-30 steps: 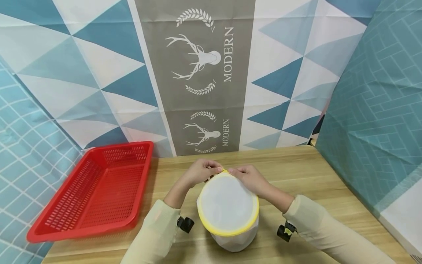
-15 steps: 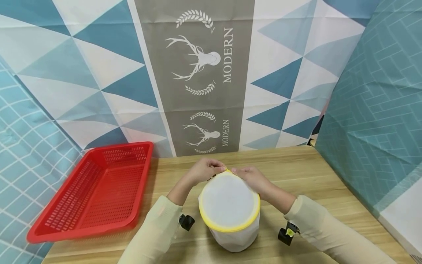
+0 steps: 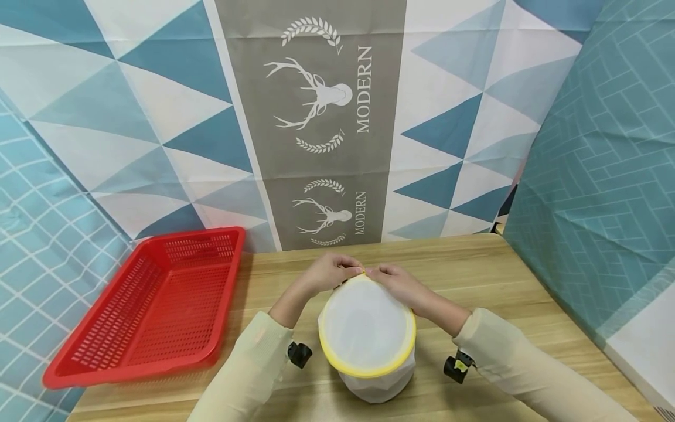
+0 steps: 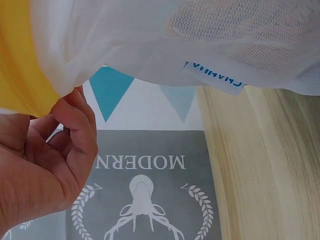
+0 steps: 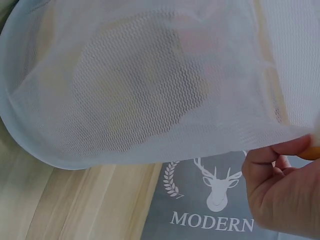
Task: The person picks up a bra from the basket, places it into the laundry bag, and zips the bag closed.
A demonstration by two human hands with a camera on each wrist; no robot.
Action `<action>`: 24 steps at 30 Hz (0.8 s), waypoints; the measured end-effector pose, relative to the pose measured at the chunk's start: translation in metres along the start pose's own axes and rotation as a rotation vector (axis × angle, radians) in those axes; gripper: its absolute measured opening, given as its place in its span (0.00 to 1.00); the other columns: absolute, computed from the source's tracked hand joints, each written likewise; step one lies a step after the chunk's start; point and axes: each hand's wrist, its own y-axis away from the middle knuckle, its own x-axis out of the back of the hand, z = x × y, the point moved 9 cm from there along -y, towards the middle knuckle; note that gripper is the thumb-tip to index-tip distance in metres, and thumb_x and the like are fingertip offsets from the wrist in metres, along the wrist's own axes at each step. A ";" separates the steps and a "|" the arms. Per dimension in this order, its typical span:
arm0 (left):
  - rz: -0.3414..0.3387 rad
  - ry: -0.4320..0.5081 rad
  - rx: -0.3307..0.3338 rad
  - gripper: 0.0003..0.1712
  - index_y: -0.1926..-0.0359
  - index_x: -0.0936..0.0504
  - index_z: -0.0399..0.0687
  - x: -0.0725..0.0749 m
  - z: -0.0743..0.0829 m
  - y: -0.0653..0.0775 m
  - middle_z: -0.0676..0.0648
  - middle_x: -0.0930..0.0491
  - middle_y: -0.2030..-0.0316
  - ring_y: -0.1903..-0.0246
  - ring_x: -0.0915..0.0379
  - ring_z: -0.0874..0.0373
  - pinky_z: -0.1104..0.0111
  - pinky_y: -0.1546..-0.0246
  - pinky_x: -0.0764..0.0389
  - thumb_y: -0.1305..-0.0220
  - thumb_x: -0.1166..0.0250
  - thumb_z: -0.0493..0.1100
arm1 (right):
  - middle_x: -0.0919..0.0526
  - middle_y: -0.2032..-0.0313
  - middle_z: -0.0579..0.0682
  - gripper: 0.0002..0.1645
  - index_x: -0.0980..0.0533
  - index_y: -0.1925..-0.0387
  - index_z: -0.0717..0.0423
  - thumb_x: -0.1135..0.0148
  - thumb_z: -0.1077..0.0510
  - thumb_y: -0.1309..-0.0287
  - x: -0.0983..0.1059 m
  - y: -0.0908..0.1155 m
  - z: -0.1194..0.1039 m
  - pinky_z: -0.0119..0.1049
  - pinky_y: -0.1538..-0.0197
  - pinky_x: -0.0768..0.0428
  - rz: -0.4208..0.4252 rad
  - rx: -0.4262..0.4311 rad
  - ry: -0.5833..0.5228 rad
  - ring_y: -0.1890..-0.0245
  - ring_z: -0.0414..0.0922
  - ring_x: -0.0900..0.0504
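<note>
A round white mesh laundry bag [image 3: 368,328] with a yellow zippered rim [image 3: 369,373] stands on the table in the head view. At its far edge my left hand [image 3: 328,275] pinches the yellow rim between thumb and fingers. Close beside it, my right hand [image 3: 398,287] pinches the same rim, fingertips nearly meeting the left ones. The left wrist view shows a small white label with blue letters [image 4: 215,77] on the bag's side. Through the mesh [image 5: 140,90] in the right wrist view, faint coloured shapes appear; their kind is unclear. The zipper pull is hidden by the fingers.
A red perforated plastic basket [image 3: 179,310] sits on the left of the wooden table [image 3: 453,258]. Patterned cloth [image 3: 327,117] hangs behind the table, with blue sheets at both sides. A white surface [image 3: 648,346] lies at the right edge.
My left hand has shifted slightly right along the rim. My right hand moved a little right, then back left. The bag's top rocked slightly; both hands still grip its far edge.
</note>
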 end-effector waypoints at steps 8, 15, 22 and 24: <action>-0.012 0.011 -0.007 0.09 0.61 0.16 0.41 0.000 0.001 0.002 0.50 0.21 0.73 0.79 0.32 0.63 0.74 0.77 0.29 0.35 0.41 0.41 | 0.25 0.77 0.47 0.19 0.28 0.68 0.62 0.52 0.50 0.32 0.000 -0.001 -0.002 0.31 0.78 0.24 0.048 0.020 -0.009 0.82 0.38 0.25; 0.009 -0.002 -0.003 0.10 0.60 0.16 0.41 0.002 -0.001 0.005 0.47 0.18 0.68 0.75 0.30 0.63 0.74 0.74 0.27 0.36 0.40 0.41 | 0.26 0.78 0.47 0.18 0.28 0.70 0.62 0.51 0.50 0.32 -0.001 0.001 -0.002 0.30 0.79 0.25 0.064 0.026 -0.034 0.82 0.38 0.26; 0.007 0.016 0.012 0.09 0.60 0.16 0.41 0.003 -0.002 0.008 0.48 0.20 0.72 0.79 0.31 0.62 0.73 0.77 0.28 0.36 0.40 0.41 | 0.26 0.78 0.47 0.18 0.29 0.72 0.60 0.52 0.52 0.32 -0.002 0.002 -0.004 0.30 0.80 0.26 0.063 0.037 -0.045 0.83 0.38 0.27; 0.005 0.028 0.025 0.10 0.59 0.16 0.41 0.003 -0.004 0.008 0.48 0.20 0.72 0.79 0.31 0.62 0.73 0.78 0.27 0.36 0.40 0.41 | 0.26 0.78 0.47 0.18 0.29 0.72 0.60 0.52 0.52 0.31 -0.002 0.002 -0.003 0.30 0.80 0.26 0.064 0.037 -0.043 0.83 0.38 0.27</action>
